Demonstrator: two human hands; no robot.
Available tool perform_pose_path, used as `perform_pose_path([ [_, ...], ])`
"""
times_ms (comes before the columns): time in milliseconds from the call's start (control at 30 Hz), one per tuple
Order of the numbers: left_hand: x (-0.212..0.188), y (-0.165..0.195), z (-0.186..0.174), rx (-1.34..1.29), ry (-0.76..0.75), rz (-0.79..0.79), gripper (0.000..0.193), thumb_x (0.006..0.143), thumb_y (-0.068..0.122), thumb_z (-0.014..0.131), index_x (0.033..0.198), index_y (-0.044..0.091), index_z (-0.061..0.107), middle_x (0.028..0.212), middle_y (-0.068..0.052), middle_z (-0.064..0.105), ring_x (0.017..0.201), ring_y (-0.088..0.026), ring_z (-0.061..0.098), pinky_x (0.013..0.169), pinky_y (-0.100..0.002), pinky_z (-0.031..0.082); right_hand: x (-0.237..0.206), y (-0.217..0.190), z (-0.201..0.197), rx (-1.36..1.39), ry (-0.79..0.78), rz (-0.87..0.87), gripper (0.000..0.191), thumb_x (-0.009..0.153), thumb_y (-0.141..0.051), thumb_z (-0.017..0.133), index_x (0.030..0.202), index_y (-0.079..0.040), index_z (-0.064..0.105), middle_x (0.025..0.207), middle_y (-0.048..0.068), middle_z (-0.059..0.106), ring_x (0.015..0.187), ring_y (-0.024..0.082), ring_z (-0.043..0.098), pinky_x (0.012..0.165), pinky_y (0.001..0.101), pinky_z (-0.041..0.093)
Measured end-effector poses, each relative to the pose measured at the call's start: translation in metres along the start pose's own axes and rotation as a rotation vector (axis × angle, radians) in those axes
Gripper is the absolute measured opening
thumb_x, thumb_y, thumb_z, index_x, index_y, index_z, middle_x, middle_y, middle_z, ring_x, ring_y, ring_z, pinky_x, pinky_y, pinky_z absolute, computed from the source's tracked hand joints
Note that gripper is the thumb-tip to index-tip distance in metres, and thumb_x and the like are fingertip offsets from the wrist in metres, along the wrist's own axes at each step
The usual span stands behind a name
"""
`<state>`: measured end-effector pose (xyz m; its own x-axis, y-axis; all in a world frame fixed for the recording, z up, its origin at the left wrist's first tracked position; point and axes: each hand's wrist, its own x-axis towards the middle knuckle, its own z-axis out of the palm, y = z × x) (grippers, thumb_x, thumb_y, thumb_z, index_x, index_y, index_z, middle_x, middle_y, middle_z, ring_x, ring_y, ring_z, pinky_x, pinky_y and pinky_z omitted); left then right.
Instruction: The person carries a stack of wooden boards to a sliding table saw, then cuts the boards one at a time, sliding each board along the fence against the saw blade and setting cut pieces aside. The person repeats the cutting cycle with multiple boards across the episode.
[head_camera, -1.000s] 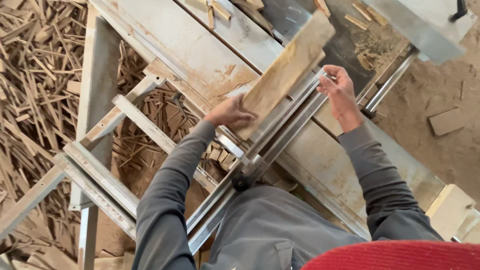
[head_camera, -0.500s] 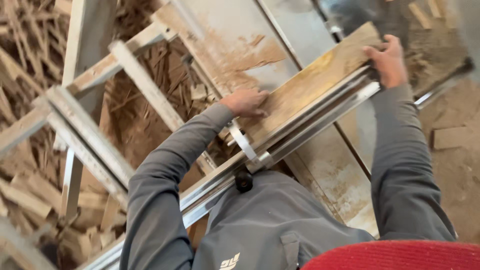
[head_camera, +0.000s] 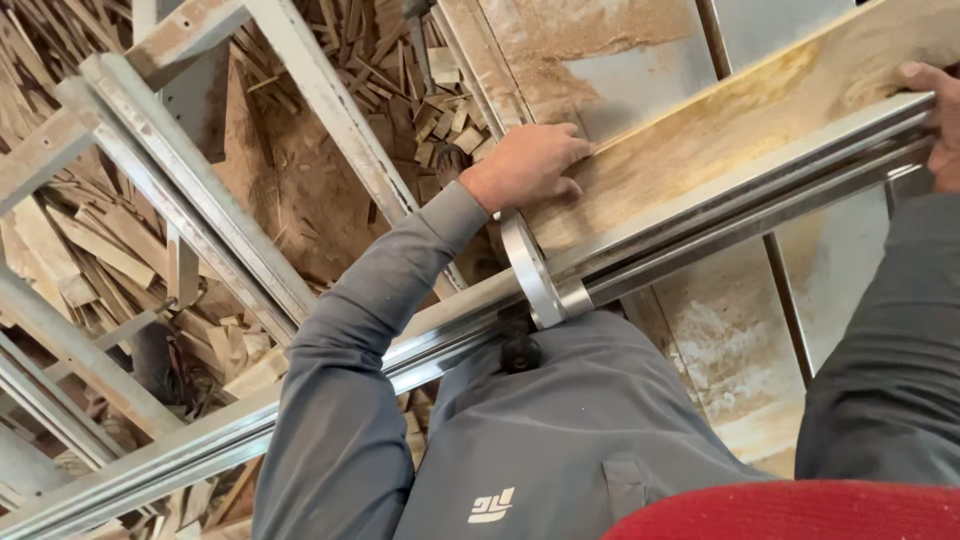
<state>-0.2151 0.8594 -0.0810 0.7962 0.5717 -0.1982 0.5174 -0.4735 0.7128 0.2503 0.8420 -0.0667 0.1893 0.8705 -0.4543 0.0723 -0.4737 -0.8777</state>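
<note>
A long pale wooden board (head_camera: 740, 125) lies on a dusty metal saw table (head_camera: 640, 70), running from the centre to the upper right along a steel rail fence (head_camera: 760, 205). My left hand (head_camera: 527, 166) presses flat on the board's near end, fingers together. My right hand (head_camera: 935, 120) grips the board's far part at the right edge of the view, partly cut off. A curved metal bracket (head_camera: 532, 270) crosses the rail just below my left hand. Grey sleeves cover both arms.
Grey metal frame bars (head_camera: 190, 190) cross the left side. Below them the floor holds several wood offcuts and sawdust (head_camera: 110, 250). More small scraps (head_camera: 440, 120) lie beside the table's left edge. My grey-clothed torso (head_camera: 560, 430) stands against the rail.
The view has swung and closed in on the board. My left hand stays on the board's near end, and my right hand has slid out toward the right edge of the frame.
</note>
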Motion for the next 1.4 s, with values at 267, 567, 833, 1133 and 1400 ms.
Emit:
perform_pose_path([
  [267, -0.003, 0.003, 0.002, 0.039, -0.058, 0.025, 0.067, 0.079, 0.038, 0.082, 0.134, 0.005, 0.063, 0.106, -0.012, 0.062, 0.097, -0.032, 0.066, 0.077, -0.044, 0.055, 0.021, 0.005, -0.025, -0.255, -0.350, 0.500, 0.078, 0.091, -0.068, 0.072, 0.149, -0.018, 0.057, 0.132, 0.014, 0.066, 0.112, 0.025, 0.065, 0.096, 0.0403, 0.052],
  [567, -0.010, -0.001, -0.001, -0.058, -0.011, -0.043, 0.059, 0.076, 0.040, 0.087, 0.123, 0.008, 0.071, 0.108, -0.009, 0.066, 0.097, -0.032, 0.067, 0.080, -0.044, 0.055, -0.008, 0.018, -0.010, -0.112, -0.029, 0.237, 0.057, 0.101, -0.049, 0.067, 0.138, -0.006, 0.061, 0.129, 0.017, 0.067, 0.108, 0.025, 0.067, 0.099, 0.0396, 0.056],
  [833, -0.043, -0.011, 0.008, -0.431, 0.212, -0.070, 0.035, 0.089, 0.023, 0.078, 0.119, 0.006, 0.072, 0.109, -0.009, 0.069, 0.100, -0.027, 0.069, 0.089, -0.037, 0.055, -0.002, 0.013, -0.011, -0.233, 0.019, 0.127, 0.047, 0.101, -0.038, 0.071, 0.128, 0.000, 0.065, 0.117, 0.017, 0.071, 0.099, 0.026, 0.070, 0.088, 0.0395, 0.058],
  [1133, -0.125, 0.014, 0.029, -0.701, 0.252, -0.138, 0.057, 0.087, -0.001, 0.056, 0.143, 0.009, 0.053, 0.142, -0.011, 0.051, 0.133, -0.028, 0.054, 0.109, -0.036, 0.047, -0.018, -0.024, -0.008, -1.145, 0.311, -0.741, 0.055, 0.090, -0.016, 0.084, 0.128, 0.015, 0.060, 0.117, 0.031, 0.070, 0.103, 0.042, 0.068, 0.089, 0.0498, 0.055],
  [1400, -0.120, 0.034, 0.037, -0.553, 0.508, -0.194, 0.045, 0.097, 0.000, 0.060, 0.140, 0.014, 0.064, 0.141, -0.009, 0.061, 0.129, -0.027, 0.063, 0.108, -0.035, 0.053, -0.045, -0.042, 0.163, -1.447, -0.436, -0.832, 0.058, 0.085, -0.051, 0.077, 0.126, -0.011, 0.072, 0.126, 0.009, 0.064, 0.125, 0.029, 0.055, 0.113, 0.0514, 0.030],
])
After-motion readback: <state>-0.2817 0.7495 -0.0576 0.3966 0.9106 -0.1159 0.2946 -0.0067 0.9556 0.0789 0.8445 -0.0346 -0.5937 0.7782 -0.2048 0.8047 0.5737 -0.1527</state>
